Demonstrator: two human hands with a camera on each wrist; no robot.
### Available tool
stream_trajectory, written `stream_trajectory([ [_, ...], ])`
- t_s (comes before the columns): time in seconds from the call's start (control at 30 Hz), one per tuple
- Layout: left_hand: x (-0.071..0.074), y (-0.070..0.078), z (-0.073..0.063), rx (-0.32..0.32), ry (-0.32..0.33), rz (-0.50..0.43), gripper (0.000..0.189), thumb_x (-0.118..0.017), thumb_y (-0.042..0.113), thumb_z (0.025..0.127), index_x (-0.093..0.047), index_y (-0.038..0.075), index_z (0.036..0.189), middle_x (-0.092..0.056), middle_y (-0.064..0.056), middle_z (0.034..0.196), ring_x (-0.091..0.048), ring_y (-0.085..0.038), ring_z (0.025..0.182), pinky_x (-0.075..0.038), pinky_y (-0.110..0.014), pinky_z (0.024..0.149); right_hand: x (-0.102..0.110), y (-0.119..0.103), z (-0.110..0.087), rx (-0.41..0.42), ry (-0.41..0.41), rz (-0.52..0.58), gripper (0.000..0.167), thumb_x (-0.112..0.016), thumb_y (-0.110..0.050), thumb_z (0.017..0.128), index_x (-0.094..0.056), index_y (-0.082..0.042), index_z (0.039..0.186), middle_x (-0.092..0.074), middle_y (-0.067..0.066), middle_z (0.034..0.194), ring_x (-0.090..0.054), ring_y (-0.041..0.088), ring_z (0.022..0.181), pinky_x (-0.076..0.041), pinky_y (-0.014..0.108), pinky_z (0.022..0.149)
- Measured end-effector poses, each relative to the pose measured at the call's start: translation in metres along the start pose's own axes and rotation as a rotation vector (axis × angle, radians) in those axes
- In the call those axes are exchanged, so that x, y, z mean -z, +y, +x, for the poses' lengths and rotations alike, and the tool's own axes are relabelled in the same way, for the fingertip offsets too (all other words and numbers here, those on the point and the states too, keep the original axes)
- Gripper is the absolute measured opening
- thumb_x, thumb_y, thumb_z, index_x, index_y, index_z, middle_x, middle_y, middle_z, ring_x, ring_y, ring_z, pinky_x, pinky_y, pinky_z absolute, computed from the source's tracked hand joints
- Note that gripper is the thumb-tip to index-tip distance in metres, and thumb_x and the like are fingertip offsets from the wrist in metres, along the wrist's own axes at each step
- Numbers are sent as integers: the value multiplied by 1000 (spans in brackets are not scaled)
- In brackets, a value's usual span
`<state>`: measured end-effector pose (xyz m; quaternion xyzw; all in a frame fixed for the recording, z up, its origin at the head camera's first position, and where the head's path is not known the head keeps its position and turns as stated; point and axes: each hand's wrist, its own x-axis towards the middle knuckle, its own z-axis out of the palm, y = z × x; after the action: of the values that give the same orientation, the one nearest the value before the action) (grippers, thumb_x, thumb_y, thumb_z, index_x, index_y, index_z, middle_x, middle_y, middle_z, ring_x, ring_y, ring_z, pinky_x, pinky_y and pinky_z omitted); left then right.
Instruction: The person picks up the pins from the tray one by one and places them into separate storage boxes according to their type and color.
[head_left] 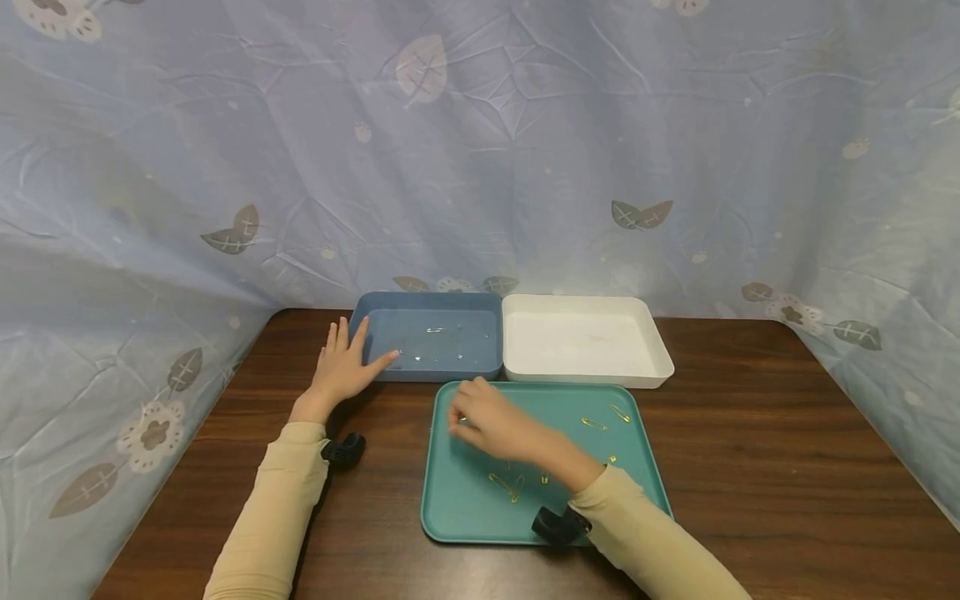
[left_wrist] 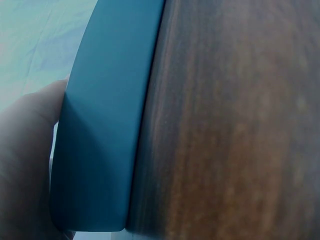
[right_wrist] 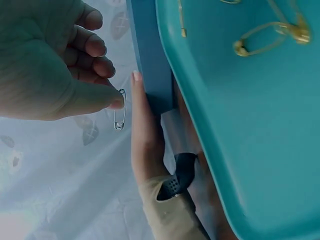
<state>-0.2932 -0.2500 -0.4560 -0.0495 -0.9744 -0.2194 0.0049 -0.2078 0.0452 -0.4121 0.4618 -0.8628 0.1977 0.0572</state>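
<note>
My right hand (head_left: pixel 495 421) is over the back-left part of a teal tray (head_left: pixel 465 508), pinching a silver safety pin (right_wrist: pixel 119 125) between thumb and fingertips. In the right wrist view the pin sticks out past the thumb, its clasp end downward. Several gold safety pins (head_left: pixel 594 423) lie scattered on the teal tray. With fingers spread, my left hand (head_left: pixel 343 367) rests at the left end of a blue tray (head_left: pixel 384 323), its thumb reaching over the front rim. Inside that tray lie a silver safety pin (head_left: pixel 435 330) and several tiny shiny bits.
A white tray (head_left: pixel 585 337) stands right beside the blue one, both behind the teal tray. All three are on a dark wooden table (head_left: pixel 772 450). A patterned pale cloth (head_left: pixel 510 167) hangs behind the table and along its sides.
</note>
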Motion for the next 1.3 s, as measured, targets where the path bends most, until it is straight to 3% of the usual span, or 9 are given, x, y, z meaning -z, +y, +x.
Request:
stream_trajectory([
  [0.53, -3, 1, 2, 9, -2, 1, 101, -44, 73, 89, -2, 13, 158, 16, -24, 160, 9, -47, 149, -6, -72, 113, 6, 28, 40, -111, -38, -8, 11, -64, -20, 95, -61, -12, 88, -58, 3, 93, -44, 17, 85, -39, 31, 77],
  [1.03, 1, 2, -1, 8, -2, 3, 100, -44, 72, 89, -2, 13, 158, 15, -25, 160, 9, -48, 149, -7, -72, 113, 1, 66, 93, -129, 45, -67, 12, -66, -17, 93, -64, -6, 90, -60, 9, 94, -52, 23, 88, -42, 38, 85],
  [1.3, 0, 2, 0, 8, -10, 3, 100, -44, 73, 89, 0, 14, 158, 17, -25, 160, 12, -47, 148, -5, -72, 113, -5, 78, 116, -233, 44, -40, 14, -62, -21, 96, -65, -7, 96, -59, 8, 99, -48, 22, 89, -42, 35, 83],
])
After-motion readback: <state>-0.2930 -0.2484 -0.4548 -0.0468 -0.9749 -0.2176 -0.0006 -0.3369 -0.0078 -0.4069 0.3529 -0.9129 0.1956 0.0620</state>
